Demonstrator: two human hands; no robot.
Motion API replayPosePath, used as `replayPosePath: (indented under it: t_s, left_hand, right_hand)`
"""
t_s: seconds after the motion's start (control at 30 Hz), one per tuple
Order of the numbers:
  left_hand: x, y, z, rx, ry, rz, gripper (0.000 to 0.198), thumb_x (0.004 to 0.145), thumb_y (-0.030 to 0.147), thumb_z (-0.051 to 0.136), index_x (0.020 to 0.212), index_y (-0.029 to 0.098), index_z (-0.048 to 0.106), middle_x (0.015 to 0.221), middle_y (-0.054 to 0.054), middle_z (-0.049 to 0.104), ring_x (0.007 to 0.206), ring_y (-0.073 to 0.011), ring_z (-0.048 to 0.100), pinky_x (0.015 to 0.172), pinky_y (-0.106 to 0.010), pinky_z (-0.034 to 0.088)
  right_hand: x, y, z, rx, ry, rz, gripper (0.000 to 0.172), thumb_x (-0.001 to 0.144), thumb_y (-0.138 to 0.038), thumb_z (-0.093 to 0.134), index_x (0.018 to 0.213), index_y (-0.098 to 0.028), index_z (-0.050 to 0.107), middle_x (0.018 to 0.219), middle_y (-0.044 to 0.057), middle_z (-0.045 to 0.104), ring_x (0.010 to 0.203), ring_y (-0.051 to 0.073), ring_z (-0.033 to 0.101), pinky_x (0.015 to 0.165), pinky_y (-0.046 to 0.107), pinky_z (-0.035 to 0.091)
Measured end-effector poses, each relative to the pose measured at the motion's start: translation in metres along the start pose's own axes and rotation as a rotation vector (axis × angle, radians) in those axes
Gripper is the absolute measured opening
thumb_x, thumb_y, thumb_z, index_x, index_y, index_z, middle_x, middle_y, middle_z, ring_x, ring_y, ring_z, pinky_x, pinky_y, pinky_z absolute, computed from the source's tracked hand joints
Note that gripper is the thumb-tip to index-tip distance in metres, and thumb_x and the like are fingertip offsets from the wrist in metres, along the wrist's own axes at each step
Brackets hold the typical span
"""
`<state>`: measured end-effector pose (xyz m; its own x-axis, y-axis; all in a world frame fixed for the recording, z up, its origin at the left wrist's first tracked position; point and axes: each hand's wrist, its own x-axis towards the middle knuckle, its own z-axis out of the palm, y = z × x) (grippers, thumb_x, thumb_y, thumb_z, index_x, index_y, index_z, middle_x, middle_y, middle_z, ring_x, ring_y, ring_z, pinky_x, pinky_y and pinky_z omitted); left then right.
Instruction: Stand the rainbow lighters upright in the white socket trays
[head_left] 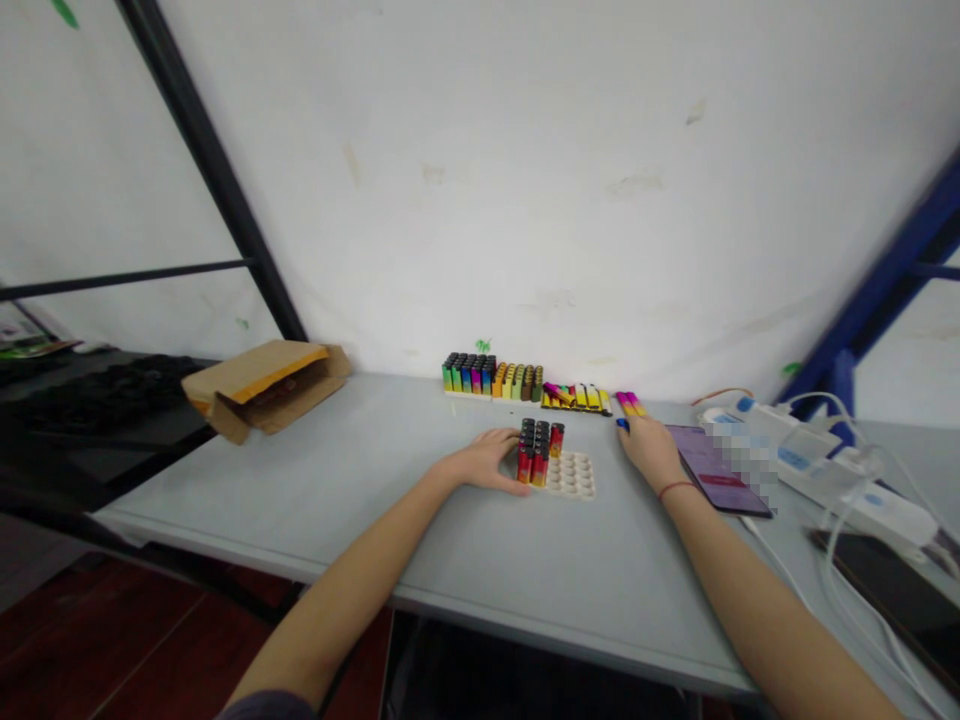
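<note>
The lighters (537, 455) in the white, round-dimpled tray (571, 475) have black tops over red-to-yellow fades; the lighter row (469, 375) behind shows green, blue and orange gradients. A red cord (677, 489) circles the right wrist (686, 505); the phone (712, 470) glows purple on the pale grey bench (315, 480).

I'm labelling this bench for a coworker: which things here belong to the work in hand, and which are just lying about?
In use: left hand, right hand, white dimpled tray, lighters standing in it, lighters lined up by the wall.

Lying about: cardboard box, phone, power strip.
</note>
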<state>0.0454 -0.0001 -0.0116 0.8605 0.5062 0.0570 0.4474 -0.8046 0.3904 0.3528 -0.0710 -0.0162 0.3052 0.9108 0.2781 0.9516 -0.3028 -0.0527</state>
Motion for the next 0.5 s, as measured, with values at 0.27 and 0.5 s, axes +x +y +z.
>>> replayPosePath:
  t_s: [0.27,0.5]
  left_hand:
    - [-0.001,0.002,-0.001,-0.004,-0.002,-0.011,0.096,0.071,0.067,0.073,0.144,0.013,0.044,0.152,-0.018,0.039,0.14,-0.0372,0.035,0.118,-0.046,0.023]
    - [-0.001,0.002,-0.001,-0.017,0.009,-0.013,0.094,0.07,0.067,0.074,0.142,0.016,0.045,0.152,-0.016,0.04,0.14,-0.0368,0.036,0.118,-0.046,0.024]
  right_hand:
    - [0.002,-0.001,0.006,0.155,0.019,-0.034,0.034,0.089,-0.013,0.04,0.113,-0.004,0.062,0.104,0.027,0.066,0.096,0.032,0.064,0.083,0.039,0.046]
    - [-0.003,-0.02,0.001,0.982,0.119,-0.082,0.038,0.093,-0.048,0.041,0.114,-0.019,0.054,0.079,0.005,0.063,0.065,0.019,0.058,0.061,0.031,0.047]
